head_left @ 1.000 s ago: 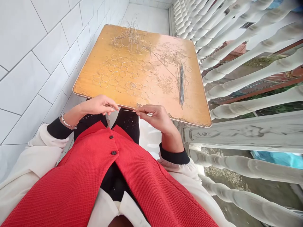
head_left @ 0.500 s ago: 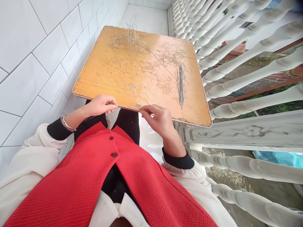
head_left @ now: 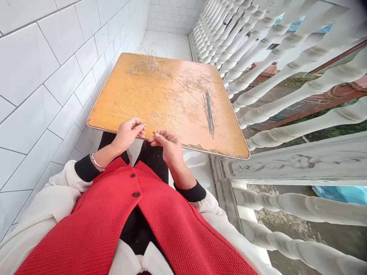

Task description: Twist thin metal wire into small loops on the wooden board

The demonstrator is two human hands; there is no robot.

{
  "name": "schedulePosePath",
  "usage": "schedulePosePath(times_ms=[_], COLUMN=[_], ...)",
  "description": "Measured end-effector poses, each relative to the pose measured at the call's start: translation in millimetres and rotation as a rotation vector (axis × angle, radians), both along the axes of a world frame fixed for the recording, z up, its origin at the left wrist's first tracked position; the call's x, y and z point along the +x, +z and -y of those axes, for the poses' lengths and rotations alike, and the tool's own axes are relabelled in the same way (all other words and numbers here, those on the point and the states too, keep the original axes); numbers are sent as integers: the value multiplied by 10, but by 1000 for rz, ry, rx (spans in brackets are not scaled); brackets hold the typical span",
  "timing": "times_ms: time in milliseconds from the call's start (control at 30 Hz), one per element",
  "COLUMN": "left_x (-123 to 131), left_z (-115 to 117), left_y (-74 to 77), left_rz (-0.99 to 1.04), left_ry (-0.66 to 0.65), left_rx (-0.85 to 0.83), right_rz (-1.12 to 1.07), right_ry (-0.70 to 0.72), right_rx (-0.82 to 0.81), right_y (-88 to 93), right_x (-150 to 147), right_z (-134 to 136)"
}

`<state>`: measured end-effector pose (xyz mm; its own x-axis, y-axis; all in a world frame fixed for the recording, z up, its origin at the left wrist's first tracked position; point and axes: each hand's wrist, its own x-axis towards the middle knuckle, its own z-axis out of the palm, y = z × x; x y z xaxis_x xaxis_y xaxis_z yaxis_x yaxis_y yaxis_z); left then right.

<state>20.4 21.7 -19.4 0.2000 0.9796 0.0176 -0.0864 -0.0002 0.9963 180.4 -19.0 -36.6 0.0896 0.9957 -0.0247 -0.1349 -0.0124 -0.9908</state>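
Your left hand (head_left: 128, 133) and right hand (head_left: 168, 144) were pinched together just above the near edge of the wooden surface (head_left: 103, 103); I could not tell if they held a wire. Thin wire rings (head_left: 137, 102) lay close ahead; they looked light and springy, best taken by the rim.

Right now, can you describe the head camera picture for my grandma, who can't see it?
The left hand and right hand pinch their fingertips at the near edge of a worn wooden board, which holds wire rings, a bundle of straight wires and a wire tangle. A red vest shows below, white tiles left, white balusters right.
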Motion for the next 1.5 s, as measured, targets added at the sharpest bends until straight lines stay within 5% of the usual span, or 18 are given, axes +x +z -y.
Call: schedulePosePath(times_ms=[500,800,1000,1300,1400,1500], left_x=[77,70,60,47,33,13], left_z=[-4,49,61,24,21,11], left_y=[-25,-87,-70,-145,-131,-126], left_rz=[55,110,56,131,132,98], left_ry=[87,-25,-45,35,49,79], left_rx=[0,-42,-23,-130,-135,-109], right_rz=[50,33,251,985,1033,856], right_ry=[19,12,25,-51,-75,-38], right_rx=[18,26,70,184,241,242], right_y=[-63,-41,-56,-5,-8,-23], right_x=[-198,-219,-201,-122,-76,-24], right_z=[-34,-68,-99,-74,-44,-30])
